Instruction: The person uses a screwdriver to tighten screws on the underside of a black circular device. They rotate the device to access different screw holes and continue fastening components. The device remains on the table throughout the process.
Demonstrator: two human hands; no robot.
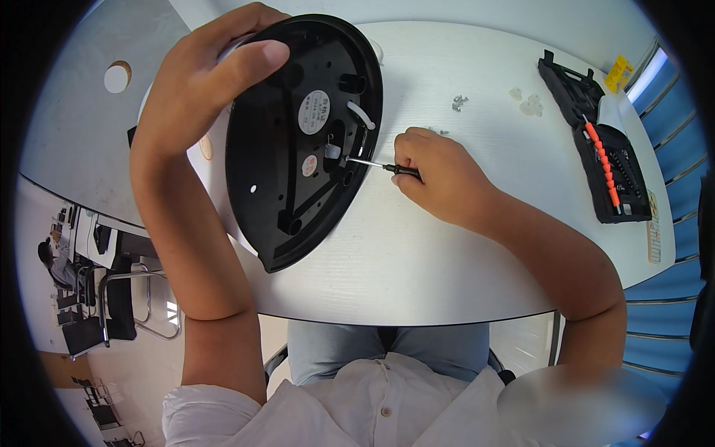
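A black teardrop-shaped appliance base (298,171) stands tilted up over the white table, its underside toward me. It carries round white stickers, several holes and a short white piece of cord (361,115). My left hand (216,74) grips its upper left rim, the thumb over the face and the other fingers behind. My right hand (439,167) is closed round the black handle of a screwdriver (372,163). The screwdriver's metal shaft points left, and its tip meets the base near an oval recess; whether it sits in a screw cannot be seen.
On the white table (417,261) lie loose screws (459,103) and small translucent pieces (530,105). At the right is an open black tool case (625,175) with an orange flexible shaft (602,164), near a yellow packet (618,73). A grey table (82,156) adjoins on the left.
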